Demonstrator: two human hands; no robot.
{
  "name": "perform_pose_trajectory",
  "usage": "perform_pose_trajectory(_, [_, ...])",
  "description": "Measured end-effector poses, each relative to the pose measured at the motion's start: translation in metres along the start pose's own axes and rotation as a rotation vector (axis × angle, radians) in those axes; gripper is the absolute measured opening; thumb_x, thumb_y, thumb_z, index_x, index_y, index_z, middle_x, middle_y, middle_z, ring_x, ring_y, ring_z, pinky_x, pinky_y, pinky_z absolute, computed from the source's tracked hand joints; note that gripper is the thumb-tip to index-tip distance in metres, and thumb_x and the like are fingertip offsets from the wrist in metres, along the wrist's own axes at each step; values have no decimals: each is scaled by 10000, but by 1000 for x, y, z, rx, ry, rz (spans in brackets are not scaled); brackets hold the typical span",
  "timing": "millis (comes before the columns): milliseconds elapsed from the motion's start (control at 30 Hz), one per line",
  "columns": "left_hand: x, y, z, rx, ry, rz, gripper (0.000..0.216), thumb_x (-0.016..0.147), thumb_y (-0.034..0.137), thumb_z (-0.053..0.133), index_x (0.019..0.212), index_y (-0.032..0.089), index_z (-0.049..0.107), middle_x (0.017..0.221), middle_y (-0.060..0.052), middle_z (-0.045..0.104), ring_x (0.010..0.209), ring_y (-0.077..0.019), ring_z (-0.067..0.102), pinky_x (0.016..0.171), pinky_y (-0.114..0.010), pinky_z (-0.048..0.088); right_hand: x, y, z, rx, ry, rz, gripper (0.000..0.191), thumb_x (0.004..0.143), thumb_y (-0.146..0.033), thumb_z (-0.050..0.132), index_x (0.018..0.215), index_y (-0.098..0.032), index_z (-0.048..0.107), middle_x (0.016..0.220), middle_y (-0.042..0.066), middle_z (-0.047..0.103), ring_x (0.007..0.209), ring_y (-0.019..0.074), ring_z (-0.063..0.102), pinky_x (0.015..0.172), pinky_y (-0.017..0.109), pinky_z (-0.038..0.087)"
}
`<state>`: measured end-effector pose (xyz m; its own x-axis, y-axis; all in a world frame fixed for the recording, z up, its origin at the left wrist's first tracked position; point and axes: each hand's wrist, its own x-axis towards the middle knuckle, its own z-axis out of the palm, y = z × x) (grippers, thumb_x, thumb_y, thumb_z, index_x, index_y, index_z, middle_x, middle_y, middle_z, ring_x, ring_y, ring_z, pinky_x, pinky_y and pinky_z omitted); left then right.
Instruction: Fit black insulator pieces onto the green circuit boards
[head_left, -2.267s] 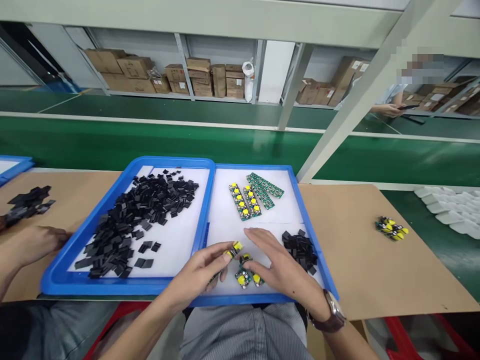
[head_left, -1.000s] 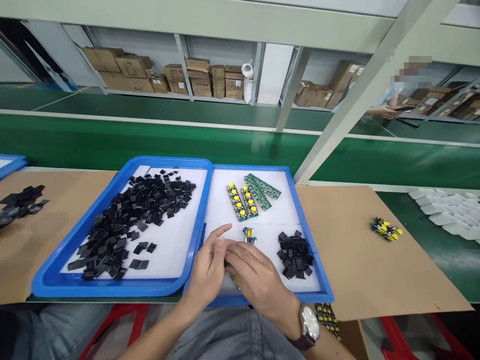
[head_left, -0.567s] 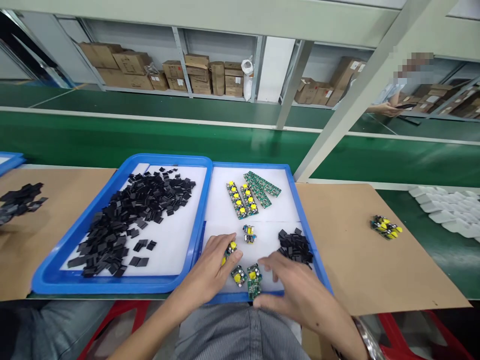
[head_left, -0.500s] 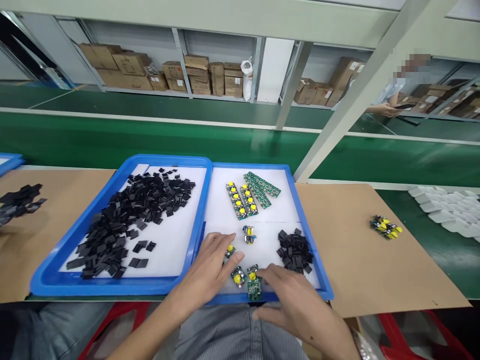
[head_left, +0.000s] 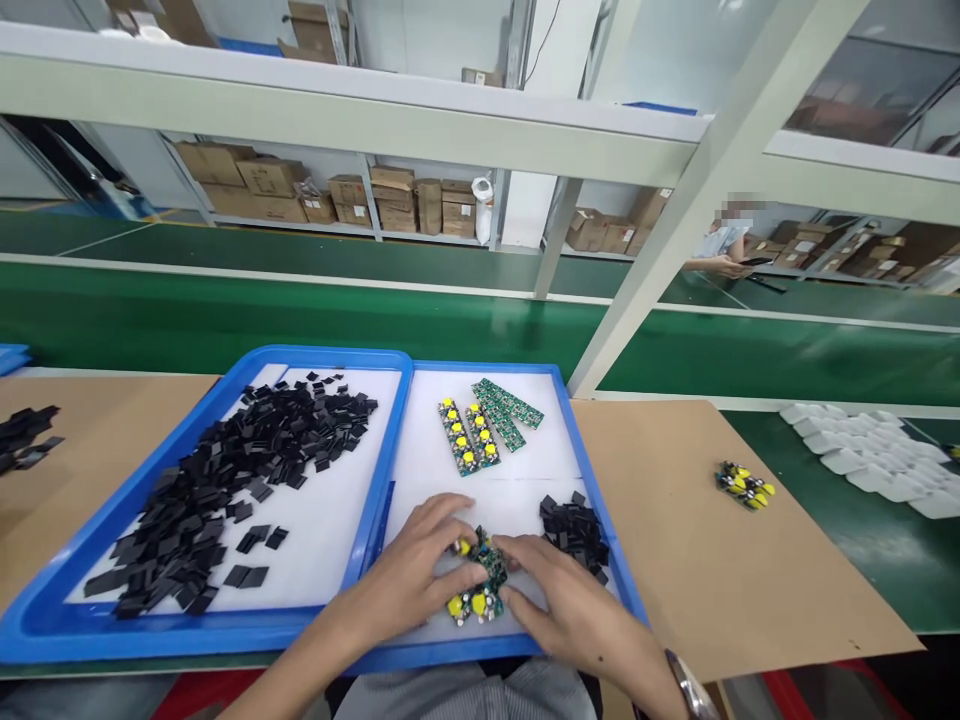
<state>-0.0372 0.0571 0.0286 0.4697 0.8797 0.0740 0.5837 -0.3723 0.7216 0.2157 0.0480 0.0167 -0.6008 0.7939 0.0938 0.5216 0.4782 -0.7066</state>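
Note:
Both hands meet over the near part of the right blue tray (head_left: 577, 450). My left hand (head_left: 416, 575) and my right hand (head_left: 559, 600) have their fingers pressed together around a bunch of small green circuit boards with yellow parts (head_left: 476, 580). A small heap of black square pieces (head_left: 576, 528) lies just right of my right hand. Farther back in the same tray lie strips of joined circuit boards (head_left: 484, 425).
The left blue tray (head_left: 225, 385) holds a large pile of black square pieces (head_left: 232, 480). More boards (head_left: 742, 485) sit on the brown cardboard at right, white shells (head_left: 862, 450) beyond. Green conveyor belt (head_left: 300, 315) behind. A person (head_left: 720, 250) works far right.
My hands have drawn together and gathered the loose boards into one bunch. My head has tilted up, so more of the overhead frame shows.

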Motion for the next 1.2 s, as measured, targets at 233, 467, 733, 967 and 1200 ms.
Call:
perform_pose_trajectory(233, [-21,-14,9,-48,9,-84,575,938,496,713,1457,291,574,1528,-133,579,1460,-361,488,1211,-566,428,69,31,-43,-204,186,165,386,1007,-252,594,1375,-141,614,1283,194,713,1181,340,699,1031,523,551])
perform_pose_trajectory(467, [-25,-11,13,-206,-60,-135,527,1042,475,543,1548,337,492,1678,-92,415,1577,-323,337,1273,-571,325,134,74,-44,-62,214,231,456,891,-255,793,1307,-127,657,1124,147,769,1101,317,726,972,455,571])
perform_pose_trajectory(733, [-2,-11,-18,-262,213,-123,434,1022,444,588,1437,319,604,1532,-94,585,1269,-283,662,1076,-477,581,141,113,-36,231,215,414,277,1033,-342,661,1238,-156,659,1160,76,713,921,203,729,781,377,639])
perform_pose_trajectory(967, [20,7,-23,-80,101,43,439,1029,396,595,1455,292,572,1530,-102,575,1377,-271,585,1157,-468,512,159,101,-25,257,280,313,286,1010,-341,691,1226,-156,673,1214,74,704,1001,238,721,842,412,627])
perform_pose_trajectory(1200, [18,19,-44,498,343,230,478,999,265,621,1469,199,569,1553,-165,557,1550,-391,362,1242,-601,345,112,42,-37,179,305,-12,205,901,-131,732,1099,-182,754,1038,72,722,969,238,677,964,466,570])
